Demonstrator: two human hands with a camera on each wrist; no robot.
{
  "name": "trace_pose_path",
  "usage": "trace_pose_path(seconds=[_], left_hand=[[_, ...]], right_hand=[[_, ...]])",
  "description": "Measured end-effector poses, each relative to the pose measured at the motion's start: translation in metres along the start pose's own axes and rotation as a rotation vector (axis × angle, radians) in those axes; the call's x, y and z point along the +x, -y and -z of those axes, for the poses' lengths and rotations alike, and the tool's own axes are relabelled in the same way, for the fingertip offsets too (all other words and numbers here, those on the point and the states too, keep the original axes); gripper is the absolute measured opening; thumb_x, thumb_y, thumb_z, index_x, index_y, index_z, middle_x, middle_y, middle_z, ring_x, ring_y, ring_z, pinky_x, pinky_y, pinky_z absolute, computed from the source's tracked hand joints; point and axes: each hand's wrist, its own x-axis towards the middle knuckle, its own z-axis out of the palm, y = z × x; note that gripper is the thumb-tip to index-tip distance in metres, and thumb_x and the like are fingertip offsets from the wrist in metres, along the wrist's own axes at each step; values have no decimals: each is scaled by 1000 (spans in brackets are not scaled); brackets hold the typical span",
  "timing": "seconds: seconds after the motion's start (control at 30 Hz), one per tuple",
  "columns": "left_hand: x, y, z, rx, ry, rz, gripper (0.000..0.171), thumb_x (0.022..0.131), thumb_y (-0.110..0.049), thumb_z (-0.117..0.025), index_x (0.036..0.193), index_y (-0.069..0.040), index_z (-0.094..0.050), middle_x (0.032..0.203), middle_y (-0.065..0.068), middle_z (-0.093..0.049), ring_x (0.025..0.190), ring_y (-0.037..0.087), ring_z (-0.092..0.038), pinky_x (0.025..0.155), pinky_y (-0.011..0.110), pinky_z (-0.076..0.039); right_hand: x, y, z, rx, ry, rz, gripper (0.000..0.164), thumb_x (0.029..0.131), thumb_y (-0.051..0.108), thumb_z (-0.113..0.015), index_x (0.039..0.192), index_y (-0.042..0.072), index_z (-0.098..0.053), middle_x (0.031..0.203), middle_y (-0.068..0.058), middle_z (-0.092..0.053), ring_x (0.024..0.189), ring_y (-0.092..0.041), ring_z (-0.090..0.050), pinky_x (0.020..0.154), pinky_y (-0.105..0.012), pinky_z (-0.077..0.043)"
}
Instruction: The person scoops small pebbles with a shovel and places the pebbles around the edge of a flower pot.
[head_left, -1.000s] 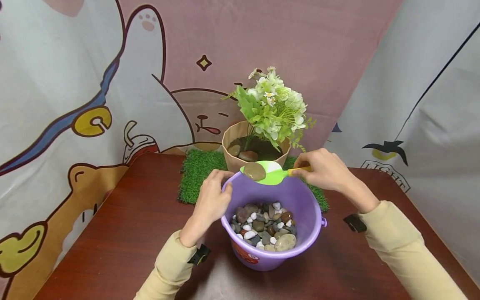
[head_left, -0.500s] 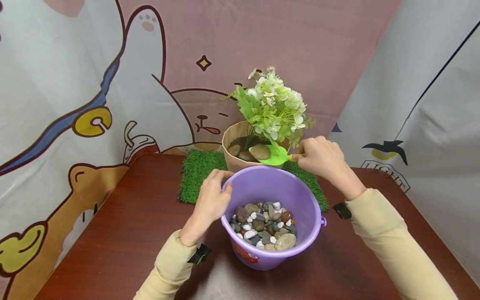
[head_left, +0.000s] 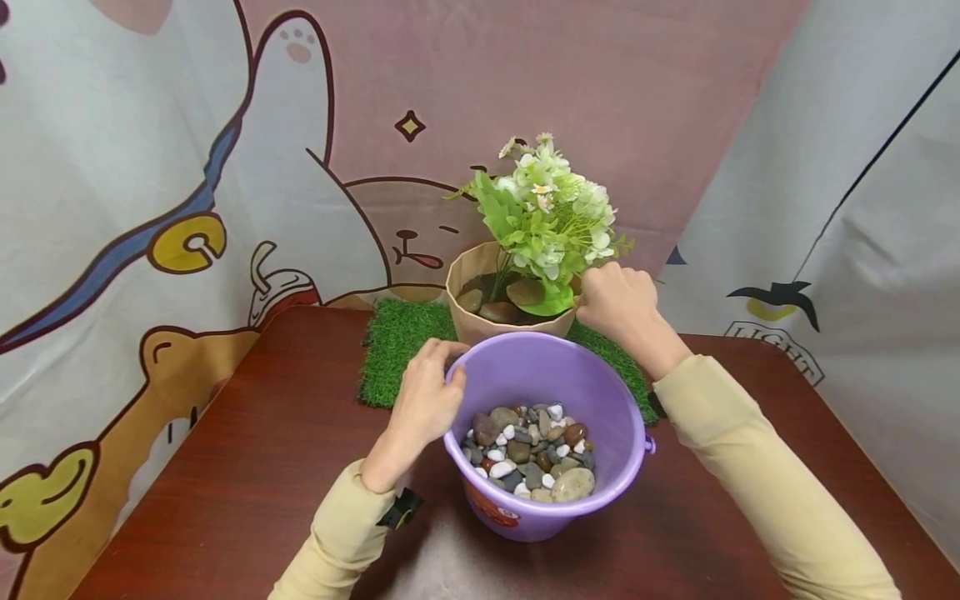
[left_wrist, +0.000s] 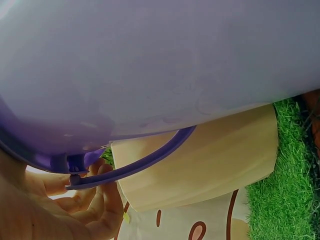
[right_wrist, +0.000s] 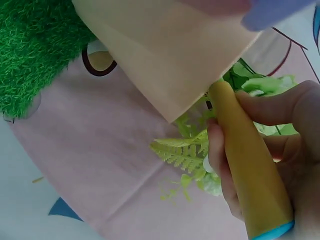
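Note:
My left hand (head_left: pixel 426 392) grips the left rim of a purple bucket (head_left: pixel 630 400), beside the bucket's handle (left_wrist: pixel 145 160) in the left wrist view. Wet pebbles (head_left: pixel 525 450) of several colours lie in the bucket. My right hand (head_left: pixel 618 304) holds a small trowel (head_left: pixel 553 300) with a green blade; its yellow grip (right_wrist: pixel 252 165) shows in the right wrist view. The blade dips tilted into a beige plant pot (head_left: pixel 472 327). A large brown stone (head_left: pixel 525 292) is at the blade's tip; whether it still rests on the blade I cannot tell.
Two other stones (head_left: pixel 499 312) lie on dark soil in the pot, below white and green flowers (head_left: pixel 551 212). The pot stands on a grass mat (head_left: pixel 405 342) behind the bucket. Everything is on a brown table (head_left: pixel 285 433) before a printed cloth backdrop (head_left: pixel 600 83).
My right hand has carried the trowel and stone from above the bucket's far rim forward into the pot, then turned and tilted the blade. My left hand has stayed on the bucket.

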Motion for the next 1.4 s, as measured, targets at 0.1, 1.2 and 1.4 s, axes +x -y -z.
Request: trace_pose_path(seconds=[0.1,1.2,1.4], left_hand=[[0,0,0,-1,0,-2,25,89,-10,-55,111,-5,-66,107,11,-63,92,25,-61,79,39,-49],[0,0,-1,-8,-5,2,24,89,-10,-55,110,-5,-67,105,10,-63,91,24,-60,78,39,-49],[0,1,-1,-7,-6,-3,24,88,-9,-55,109,-5,-67,104,10,-63,90,23,-60,78,38,-48]], right_hand=[[3,4,-1,-52,-1,3,37,80,8,-53,52,17,-32,57,-4,-40,51,-25,-48,46,-41,-39],[-78,12,15,-114,-308,-26,30,85,18,-62,65,1,-48,59,-15,-49,50,-34,-50,45,-43,-36],[-102,16,31,-106,-304,43,36,83,19,-65,57,9,-41,51,-7,-41,40,-23,-38,36,-34,-27]])
